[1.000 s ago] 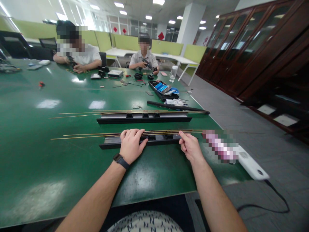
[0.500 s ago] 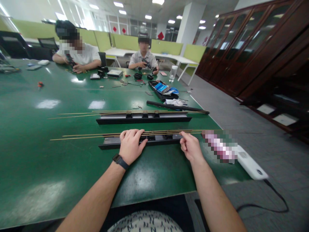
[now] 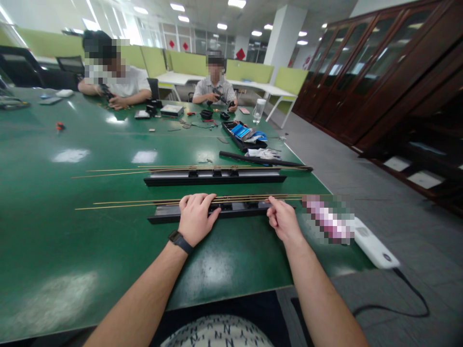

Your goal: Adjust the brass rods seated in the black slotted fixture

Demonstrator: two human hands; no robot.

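A long black rail (image 3: pixel 166 219) with a grey inner channel lies across the table before me, with thin brass-coloured rods (image 3: pixel 123 202) running along its top and past its ends. My left hand (image 3: pixel 195 219) is wrapped over the rail and rods, fingers on the far side and thumb on the near side. Towards the rail's right end, my right hand (image 3: pixel 284 219) is closed in a pinch, its index fingertip at the rods. What is between those fingers is hidden. Beyond both hands lies a second black rail (image 3: pixel 217 181) with similar rods (image 3: pixel 108 170).
Right of my hands are a blurred pink object (image 3: pixel 325 219) and a white corded device (image 3: pixel 376 243) at the table edge. Further back are a black bar (image 3: pixel 235 156), white gloves (image 3: pixel 264 153) and a black tray (image 3: pixel 231 132). Two people sit across the green table (image 3: pixel 90 260).
My right hand has slid slightly left along the rail, uncovering a bit of its right end. My left hand and the rods look unmoved.
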